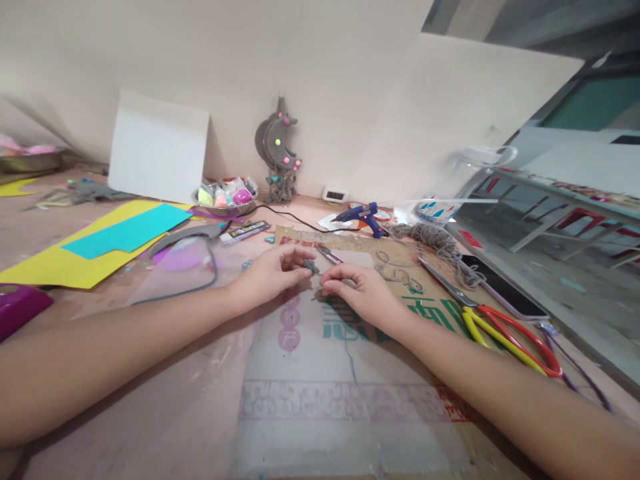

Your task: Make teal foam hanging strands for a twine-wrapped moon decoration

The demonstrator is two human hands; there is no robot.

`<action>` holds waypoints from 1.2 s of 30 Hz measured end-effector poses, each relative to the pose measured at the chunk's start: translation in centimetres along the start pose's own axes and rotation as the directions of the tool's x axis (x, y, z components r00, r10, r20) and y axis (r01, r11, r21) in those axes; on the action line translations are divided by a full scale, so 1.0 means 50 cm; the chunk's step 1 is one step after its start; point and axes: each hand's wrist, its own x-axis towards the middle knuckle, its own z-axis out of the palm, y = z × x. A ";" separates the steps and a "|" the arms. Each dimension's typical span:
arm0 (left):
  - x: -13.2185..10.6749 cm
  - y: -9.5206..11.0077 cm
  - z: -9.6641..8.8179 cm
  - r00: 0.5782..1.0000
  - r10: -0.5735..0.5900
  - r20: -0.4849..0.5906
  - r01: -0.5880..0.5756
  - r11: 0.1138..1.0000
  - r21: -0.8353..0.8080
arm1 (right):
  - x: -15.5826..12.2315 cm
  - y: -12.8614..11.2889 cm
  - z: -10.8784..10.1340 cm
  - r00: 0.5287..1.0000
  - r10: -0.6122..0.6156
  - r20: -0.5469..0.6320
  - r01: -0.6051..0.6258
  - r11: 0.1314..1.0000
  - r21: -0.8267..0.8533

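Observation:
My left hand (275,275) pinches a small grey-blue piece (311,266) between thumb and fingertips; its exact kind is too small to tell. Close to it on the right, my right hand (363,292) is closed in a pinch, and what its fingertips hold is not clear. Both hands are just above a translucent sheet (300,427) over printed cardboard. A thin grey strand (351,357) runs along the sheet below my right hand. Just beyond the fingertips lies a slim cutter-like tool (330,255).
Scissors (505,327), a phone (505,287) and grey yarn (435,241) are at right. Behind are a blue glue gun (364,217), a bowl of coloured clay (225,200) and a grey moon ornament (277,143) against the wall. Yellow sheets (45,260) and turquoise sheets (130,230) lie left.

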 end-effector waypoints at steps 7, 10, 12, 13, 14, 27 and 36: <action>0.006 -0.018 -0.004 0.999 0.017 0.027 -0.014 0.995 -0.099 | 0.005 -0.008 -0.019 0.955 -0.297 0.014 0.289 0.918 -0.273; 0.005 -0.014 -0.004 1.000 -0.004 -0.011 0.003 0.999 -0.044 | 0.015 -0.013 -0.049 0.962 -0.256 -0.099 0.218 0.932 -0.288; 0.004 -0.010 -0.002 0.999 -0.025 -0.033 0.024 1.000 -0.008 | 0.025 -0.006 -0.072 0.968 -0.201 -0.152 0.151 0.946 -0.288; 0.004 -0.010 -0.002 0.999 -0.032 -0.036 0.032 0.999 0.004 | 0.031 0.002 -0.085 0.969 -0.173 -0.179 0.115 0.949 -0.294; 0.004 -0.011 -0.001 0.999 -0.035 -0.035 0.035 0.999 0.011 | 0.037 0.013 -0.097 0.965 -0.146 -0.216 0.075 0.949 -0.307; 0.009 -0.013 -0.010 0.998 -0.052 -0.018 0.051 0.996 -0.072 | 0.081 0.173 -0.201 0.916 0.049 -0.399 -0.214 0.900 -0.380; 0.015 -0.019 -0.005 0.990 -0.070 -0.121 0.047 0.982 -0.185 | 0.158 0.214 -0.227 0.944 0.191 -0.269 -0.272 0.911 -0.309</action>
